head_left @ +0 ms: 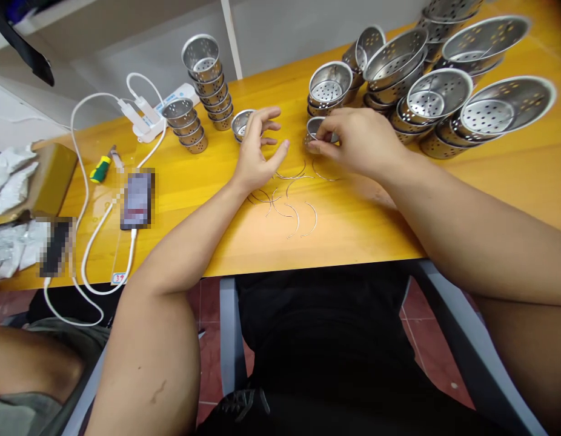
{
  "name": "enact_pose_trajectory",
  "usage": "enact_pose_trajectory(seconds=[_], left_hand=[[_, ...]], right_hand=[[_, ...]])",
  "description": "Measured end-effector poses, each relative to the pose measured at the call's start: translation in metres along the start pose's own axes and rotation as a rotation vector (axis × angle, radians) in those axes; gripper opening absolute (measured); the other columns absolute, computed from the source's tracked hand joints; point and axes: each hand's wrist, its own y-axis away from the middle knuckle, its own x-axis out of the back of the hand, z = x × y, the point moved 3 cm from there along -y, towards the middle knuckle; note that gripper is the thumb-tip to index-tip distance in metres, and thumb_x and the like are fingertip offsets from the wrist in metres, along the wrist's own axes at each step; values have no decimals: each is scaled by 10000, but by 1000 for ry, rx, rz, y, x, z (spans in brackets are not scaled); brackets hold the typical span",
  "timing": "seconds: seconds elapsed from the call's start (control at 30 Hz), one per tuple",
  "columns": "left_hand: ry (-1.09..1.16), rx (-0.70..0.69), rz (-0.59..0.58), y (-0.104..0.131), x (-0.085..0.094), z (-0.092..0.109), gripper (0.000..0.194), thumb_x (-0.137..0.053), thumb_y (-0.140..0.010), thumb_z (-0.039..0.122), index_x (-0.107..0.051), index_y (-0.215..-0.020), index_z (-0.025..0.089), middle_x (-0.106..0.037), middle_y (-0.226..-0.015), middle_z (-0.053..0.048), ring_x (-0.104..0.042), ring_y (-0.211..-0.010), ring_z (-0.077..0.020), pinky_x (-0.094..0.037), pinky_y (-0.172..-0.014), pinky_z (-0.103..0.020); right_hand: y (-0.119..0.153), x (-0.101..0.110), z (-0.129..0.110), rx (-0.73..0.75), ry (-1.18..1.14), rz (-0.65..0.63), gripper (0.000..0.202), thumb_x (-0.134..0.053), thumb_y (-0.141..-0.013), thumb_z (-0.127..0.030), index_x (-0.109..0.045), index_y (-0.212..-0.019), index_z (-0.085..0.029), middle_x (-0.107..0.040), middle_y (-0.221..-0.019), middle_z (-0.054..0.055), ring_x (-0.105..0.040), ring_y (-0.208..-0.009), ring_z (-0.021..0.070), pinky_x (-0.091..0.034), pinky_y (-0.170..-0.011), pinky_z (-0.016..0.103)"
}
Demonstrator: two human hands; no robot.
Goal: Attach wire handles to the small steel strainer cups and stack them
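My right hand [360, 138] reaches over the table with its thumb and fingers closed on the rim of a small perforated metal cup [310, 134], hiding part of it. My left hand [261, 148] is open, its fingers spread and nothing between them. Just behind the left fingers stands another small perforated cup [240, 124], partly covered by them. Between and in front of both hands lie several thin curved wires [315, 219] on the yellow wooden table [244, 248].
Stacks of perforated cups stand behind on the left [202, 60] and crowd the right [439, 100]. A power strip [148, 124], white cables, a green-yellow screwdriver [100, 169] and a phone [137, 200] lie left. Beyond is a box [57, 178]. Another person's leg [35, 363] shows lower left.
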Motion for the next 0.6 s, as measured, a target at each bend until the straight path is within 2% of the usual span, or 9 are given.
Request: enact_pose_trajectory(seconds=[0.07,0.13,0.2,0.27,0.37,0.43,0.5,0.6], left_hand=[[-34,6,55,-3,8,9,841,-506,-1082,1025,-544,-1689,444,-593,-1795,-107,-748,-1553,-334,-657,-1302,-522],[-67,13,111,-5,15,19,808,-556,-1068,1017,-596,-1619,427,-589,-1800,-106,-682,-1656,-373,-606,-1392,-582],[-98,41,171,-6,21,25,742,-663,-1062,962,-615,-1573,427,-564,-1831,-96,-552,-1796,-398,-510,-1506,-631],[-118,96,226,-8,26,22,690,-810,-1047,846,-600,-1564,440,-514,-1883,-78,-401,-1908,-389,-376,-1611,-639],[-99,196,301,-8,29,-2,836,-998,-970,636,-519,-1628,445,-394,-1969,-81,-232,-1991,-362,-207,-1689,-595],[-83,266,352,-7,31,-29,1008,-1061,-910,571,-449,-1693,405,-338,-1994,-118,-209,-1999,-377,-152,-1699,-592],[-86,357,367,-7,33,-56,1129,-1103,-864,568,-408,-1732,374,-387,-1969,-155,-282,-1975,-395,-183,-1691,-600],[-54,467,299,-8,36,-81,1146,-1087,-896,596,-387,-1769,349,-532,-1881,-174,-497,-1871,-377,-319,-1644,-575]], right_hand=[[1,-1,-2,-48,30,-41,177,-721,-1131,-440,-810,-1096,-291,-867,-1310,181,-810,-1219,493,-645,-1025,638],[0,-3,-2,-67,20,-46,183,-729,-1137,-446,-826,-1090,-298,-869,-1287,175,-803,-1191,488,-648,-1004,640],[-1,-4,1,-81,10,-50,185,-732,-1144,-446,-839,-1083,-308,-868,-1231,169,-795,-1152,479,-645,-989,638],[-2,-5,5,-124,26,-64,157,-749,-1133,-394,-847,-1100,-275,-867,-1240,192,-793,-1174,484,-638,-1009,632],[-2,-4,8,-190,52,-76,145,-776,-1121,-326,-853,-1169,-213,-839,-1404,241,-774,-1296,497,-628,-1087,625],[-1,-1,7,-212,43,-51,183,-780,-1142,-374,-852,-1199,-215,-808,-1477,244,-754,-1326,504,-628,-1110,639],[1,2,3,-194,12,-3,230,-736,-1182,-439,-844,-1217,-238,-787,-1491,237,-741,-1328,510,-628,-1113,661],[3,4,-4,-29,-83,28,264,-655,-1228,-467,-825,-1246,-266,-774,-1443,229,-741,-1313,482,-609,-1154,643]])
